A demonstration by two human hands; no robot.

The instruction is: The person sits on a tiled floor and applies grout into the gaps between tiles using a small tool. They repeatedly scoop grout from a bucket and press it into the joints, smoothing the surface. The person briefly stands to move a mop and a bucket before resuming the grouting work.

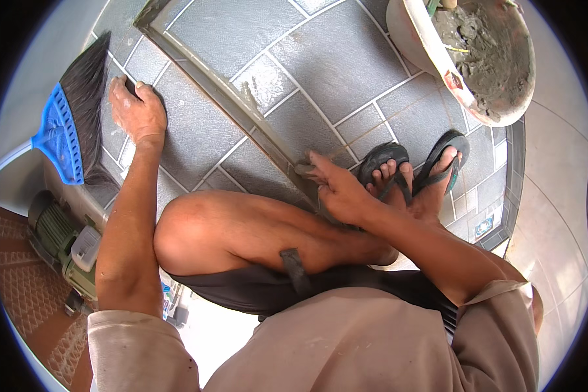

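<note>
My left hand, dusted with grey, leans on the grey tiled floor beside the dark bristles of a blue broom. Its thumb stands apart from the fingers and it holds nothing that I can see. My right hand is low over a long, shallow channel that runs diagonally across the tiles, with wet grey mortar along it. Pinched at its fingertips is a small grey lump; its exact kind is unclear.
A whitish bucket of wet mortar stands at the upper right. My sandalled feet are beside my right hand, and my bent knee lies between my arms. A green motor sits at the lower left.
</note>
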